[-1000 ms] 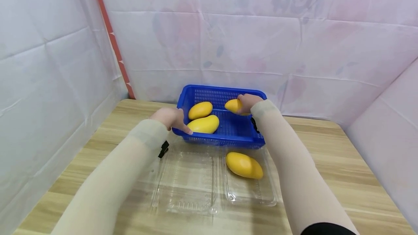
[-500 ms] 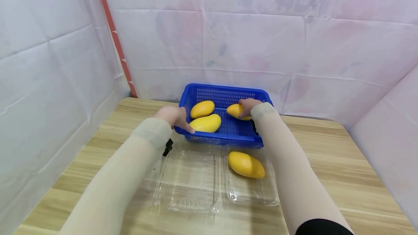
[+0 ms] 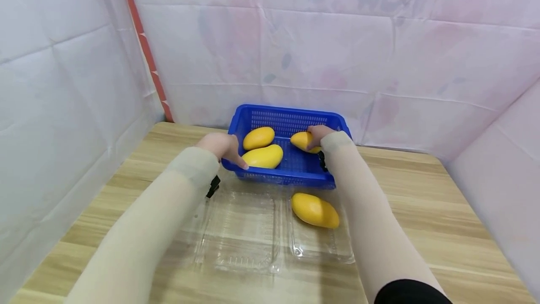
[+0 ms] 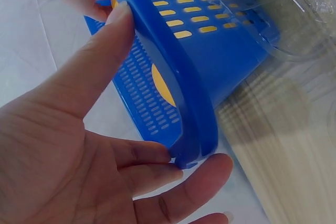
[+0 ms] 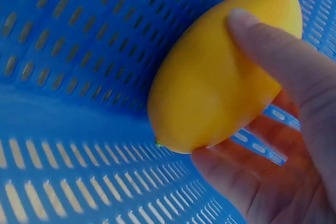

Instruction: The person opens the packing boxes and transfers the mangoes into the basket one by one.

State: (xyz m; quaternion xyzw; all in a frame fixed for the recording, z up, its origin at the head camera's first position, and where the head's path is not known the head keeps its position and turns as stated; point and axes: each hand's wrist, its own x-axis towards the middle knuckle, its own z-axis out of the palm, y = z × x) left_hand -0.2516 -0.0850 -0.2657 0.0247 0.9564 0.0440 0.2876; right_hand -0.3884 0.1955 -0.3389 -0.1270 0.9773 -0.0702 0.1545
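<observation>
A blue perforated plastic basket (image 3: 291, 177) stands on the table near the back wall. My left hand (image 3: 222, 147) holds its left end, with the thumb on the rim and the fingers around the corner, as the left wrist view shows. Inside at the left lie two yellow mangoes, a smaller one (image 3: 258, 138) behind a larger one (image 3: 265, 157). At the basket's right side my right hand (image 3: 319, 135) grips another mango (image 5: 210, 87), thumb on top and fingers beneath, low between the blue walls.
In front of the basket lies an open clear plastic clamshell box (image 3: 246, 233); a single mango (image 3: 314, 210) rests in its right half. White printed sheeting (image 3: 320, 55) encloses the wooden table (image 3: 422, 201) at the back and both sides.
My right hand and its mango have sunk slightly lower into the basket. The left hand keeps its place at the basket's left end. The head view has shifted a little.
</observation>
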